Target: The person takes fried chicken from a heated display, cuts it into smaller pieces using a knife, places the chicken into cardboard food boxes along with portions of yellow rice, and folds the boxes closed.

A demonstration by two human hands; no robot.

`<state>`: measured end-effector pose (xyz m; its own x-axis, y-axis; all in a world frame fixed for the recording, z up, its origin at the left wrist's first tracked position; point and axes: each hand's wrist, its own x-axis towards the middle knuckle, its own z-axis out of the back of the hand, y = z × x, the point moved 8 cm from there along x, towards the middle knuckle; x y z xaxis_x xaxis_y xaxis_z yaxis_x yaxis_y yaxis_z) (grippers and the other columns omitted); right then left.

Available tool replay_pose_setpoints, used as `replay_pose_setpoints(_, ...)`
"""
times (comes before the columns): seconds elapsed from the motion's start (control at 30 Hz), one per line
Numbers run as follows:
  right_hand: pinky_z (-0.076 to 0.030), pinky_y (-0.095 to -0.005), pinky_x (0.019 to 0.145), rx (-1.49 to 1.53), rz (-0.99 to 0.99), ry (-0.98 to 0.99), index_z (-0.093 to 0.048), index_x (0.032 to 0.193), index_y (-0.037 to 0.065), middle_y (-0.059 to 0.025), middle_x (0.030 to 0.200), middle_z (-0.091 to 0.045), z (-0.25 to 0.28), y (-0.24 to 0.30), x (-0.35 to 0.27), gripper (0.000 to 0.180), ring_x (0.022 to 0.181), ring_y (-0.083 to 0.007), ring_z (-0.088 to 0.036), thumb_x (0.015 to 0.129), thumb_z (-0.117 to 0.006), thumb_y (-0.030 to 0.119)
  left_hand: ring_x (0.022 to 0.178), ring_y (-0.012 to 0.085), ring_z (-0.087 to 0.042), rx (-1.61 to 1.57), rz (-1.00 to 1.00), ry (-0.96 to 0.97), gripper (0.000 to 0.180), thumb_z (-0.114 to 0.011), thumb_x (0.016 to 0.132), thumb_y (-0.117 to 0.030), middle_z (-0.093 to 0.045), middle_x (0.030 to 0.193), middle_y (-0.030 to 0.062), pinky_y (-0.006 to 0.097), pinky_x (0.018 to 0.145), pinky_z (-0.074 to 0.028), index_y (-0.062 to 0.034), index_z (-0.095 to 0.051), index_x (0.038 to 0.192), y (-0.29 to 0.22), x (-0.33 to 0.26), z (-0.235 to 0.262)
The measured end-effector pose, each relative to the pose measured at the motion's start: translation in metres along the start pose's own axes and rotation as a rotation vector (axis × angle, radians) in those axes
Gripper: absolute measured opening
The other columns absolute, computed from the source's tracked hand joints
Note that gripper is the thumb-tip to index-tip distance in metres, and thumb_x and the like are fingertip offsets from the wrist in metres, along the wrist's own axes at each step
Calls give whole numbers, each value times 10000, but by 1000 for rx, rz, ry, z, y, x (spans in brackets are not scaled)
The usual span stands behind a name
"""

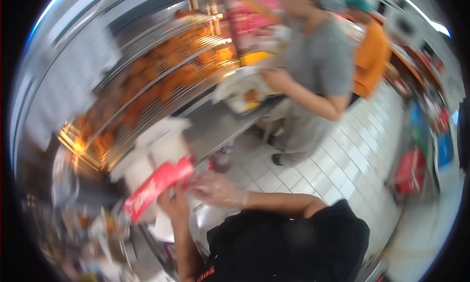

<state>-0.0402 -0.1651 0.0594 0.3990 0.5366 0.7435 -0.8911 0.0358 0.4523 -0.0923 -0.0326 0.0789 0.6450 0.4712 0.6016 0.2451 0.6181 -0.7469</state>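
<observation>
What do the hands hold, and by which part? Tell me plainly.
A red carton. The left hand grips its lower near end from beneath; the gloved right hand pinches the same end. Motion blur hides the exact finger placement.

Carton [157, 186] between hands, above counter [215, 128]; food rack [161, 81] behind; co-worker [313, 71] right of rack.

We see a steel counter [215, 128] running from lower left toward upper right, with a white stack of paper packaging [156, 150] (blurred) resting on it near us and a tray of food [245, 93] farther along; below lies a white tiled floor [352, 159]
</observation>
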Motion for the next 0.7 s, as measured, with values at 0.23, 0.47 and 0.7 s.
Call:
replay_pose_setpoints(0.23,-501,-399,806,512,-451,-138,-618,1094,46,-164,989,-634,36,-38,-4,282,937,-319,-628,835,-668,146,1017,200,-610,-114,209,187,280,-527,963,-84,-651,1109,148,333,894,-468,56,-585,1198,-4,-14,-56)
replay_pose_setpoints(0.47,-480,-419,918,467,-467,21,-418,1336,22,-153,1223,-562,67,-31,-7,570,1045,-291,-610,869,-678,222,945,223,-639,82,59,272,349,-578,948,-212,-675,1041,143,351,814,-502,39,-595,1190,31,-29,-71)
replay_pose_setpoints(0.7,-486,-427,874,-219,-188,-105,-603,1202,8,-134,1072,-609,89,-37,-7,502,988,-342,-589,767,-725,228,720,377,-622,289,-150,195,185,-673,817,-55,-638,816,194,405,663,-493,5,-653,992,25,-25,-84)
